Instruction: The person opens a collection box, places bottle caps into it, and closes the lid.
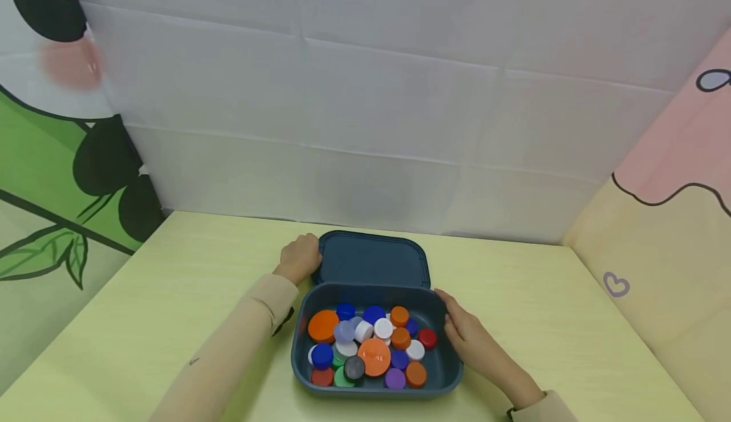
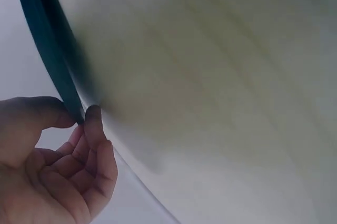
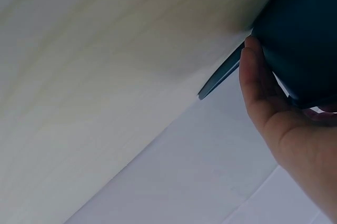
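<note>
A dark blue plastic box [image 1: 451,381] holds several bottle caps [image 1: 374,357] in orange, blue, white, green, red, purple and dark grey. Behind it, the matching lid [image 1: 371,258] is tilted against or close to the box's back edge; whether it touches the table cannot be told. At the lid's left edge, my left hand [image 1: 299,258] pinches the rim between thumb and fingers, as the left wrist view shows at the lid edge [image 2: 52,50]. My right hand [image 1: 471,339] grips the box's right wall, fingers along the outside [image 3: 258,84] and thumb by the rim.
The box stands on a pale yellow wood-grain table [image 1: 200,295]. A white sheeted wall [image 1: 365,105] rises at the table's back edge. Printed cartoon panels flank it, a green and white one [image 1: 51,155] left and a pink and cream one [image 1: 674,219] right.
</note>
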`<control>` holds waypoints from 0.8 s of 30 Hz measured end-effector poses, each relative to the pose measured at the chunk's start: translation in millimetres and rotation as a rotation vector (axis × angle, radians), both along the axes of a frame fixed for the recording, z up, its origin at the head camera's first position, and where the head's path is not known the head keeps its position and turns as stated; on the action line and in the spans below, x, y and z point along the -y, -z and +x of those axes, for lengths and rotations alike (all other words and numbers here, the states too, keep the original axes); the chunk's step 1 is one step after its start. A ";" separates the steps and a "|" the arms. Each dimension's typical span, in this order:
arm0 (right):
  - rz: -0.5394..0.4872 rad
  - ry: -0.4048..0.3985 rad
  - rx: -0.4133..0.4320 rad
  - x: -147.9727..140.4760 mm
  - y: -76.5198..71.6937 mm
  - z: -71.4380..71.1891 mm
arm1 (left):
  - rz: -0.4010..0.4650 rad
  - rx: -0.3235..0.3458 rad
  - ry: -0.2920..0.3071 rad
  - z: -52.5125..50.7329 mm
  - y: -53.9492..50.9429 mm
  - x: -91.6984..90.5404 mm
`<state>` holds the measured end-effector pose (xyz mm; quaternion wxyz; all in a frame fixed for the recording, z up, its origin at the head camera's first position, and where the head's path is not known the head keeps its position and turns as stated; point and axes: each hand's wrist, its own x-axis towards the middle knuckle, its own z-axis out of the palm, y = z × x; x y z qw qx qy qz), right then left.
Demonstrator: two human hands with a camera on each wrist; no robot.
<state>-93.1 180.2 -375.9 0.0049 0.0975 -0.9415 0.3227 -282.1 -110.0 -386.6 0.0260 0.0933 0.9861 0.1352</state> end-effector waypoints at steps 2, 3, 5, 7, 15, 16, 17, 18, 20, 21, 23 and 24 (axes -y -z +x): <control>-0.002 0.000 0.001 -0.3 -0.3 -0.5 | 0.024 -0.002 -0.018 -2.3 0.6 0.0; -0.003 -0.002 0.000 -0.6 -0.6 -0.7 | 0.037 0.000 -0.027 -3.3 0.5 0.0; -0.005 -0.006 -0.002 -0.9 -0.9 -1.2 | 0.063 -0.021 -0.031 -4.3 1.3 0.8; -0.006 -0.008 -0.004 -1.5 -0.8 -1.8 | 0.090 -0.008 -0.037 -4.5 -0.4 1.4; -0.013 -0.011 0.005 -4.9 0.6 -4.3 | 0.189 0.093 -0.040 0.4 -14.3 4.7; -0.013 -0.012 0.006 -5.1 0.7 -4.6 | 0.199 0.103 -0.034 0.1 -15.0 5.5; -0.013 -0.013 0.005 -5.4 0.9 -5.0 | 0.209 0.112 -0.025 -0.3 -15.2 6.4; -0.010 -0.015 0.002 -5.5 1.1 -5.5 | 0.217 0.120 -0.018 -1.0 -15.2 7.3; -0.008 -0.016 -0.002 -5.6 1.5 -6.3 | 0.225 0.125 -0.002 -2.8 -15.1 8.8; -0.007 -0.018 -0.005 -5.5 1.7 -6.7 | 0.229 0.124 0.009 -3.8 -15.2 9.6; -0.001 -0.020 -0.009 -5.6 1.8 -7.2 | 0.244 0.143 0.021 -5.0 -16.2 10.9; 0.001 -0.019 -0.009 -5.8 2.0 -7.6 | 0.251 0.155 0.021 -5.5 -16.8 11.1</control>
